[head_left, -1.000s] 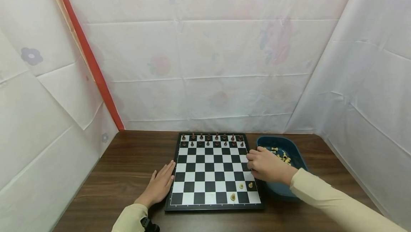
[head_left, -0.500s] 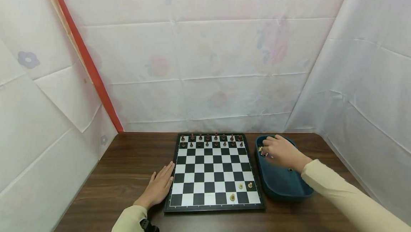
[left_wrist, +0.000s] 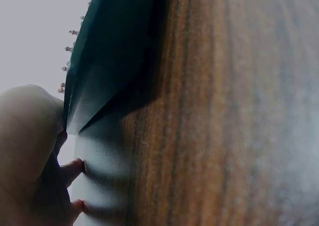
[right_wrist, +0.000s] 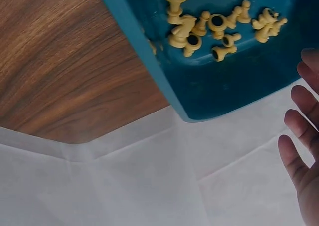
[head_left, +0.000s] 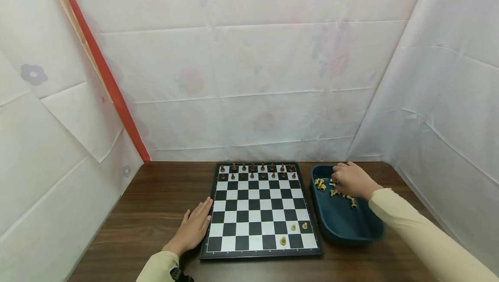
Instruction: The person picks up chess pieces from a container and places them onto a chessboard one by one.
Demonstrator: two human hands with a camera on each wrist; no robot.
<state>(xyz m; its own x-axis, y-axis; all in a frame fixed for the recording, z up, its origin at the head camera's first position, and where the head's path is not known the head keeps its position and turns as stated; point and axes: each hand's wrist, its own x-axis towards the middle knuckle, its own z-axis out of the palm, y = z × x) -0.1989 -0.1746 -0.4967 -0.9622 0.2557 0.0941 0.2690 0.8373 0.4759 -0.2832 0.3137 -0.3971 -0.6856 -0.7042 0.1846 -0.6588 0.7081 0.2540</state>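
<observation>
The left hand (head_left: 191,230) lies flat on the table, its straight fingertips touching the left edge of the chessboard (head_left: 254,254). Over the back right of the blue tray (head_left: 339,221) is the right hand (head_left: 354,180); in the right wrist view its fingers (right_wrist: 300,126) are loosely bent and apart, with nothing seen between them. Pale yellow chess pieces (right_wrist: 219,24) lie jumbled in the tray. Three pale pieces, one of them (head_left: 283,241) nearest the front, stand at the board's front right. Two rows of dark red pieces (head_left: 263,176) stand along its far side.
The brown wooden table (head_left: 156,204) carries the board, with the tray close to its right side. White patterned sheets (head_left: 249,78) hang behind and at both sides. A red strip (head_left: 105,69) runs down the left corner.
The right hand has moved from the board's right edge to over the tray, then slightly farther right, uncovering more yellow pieces. The left hand stays at the board's edge.
</observation>
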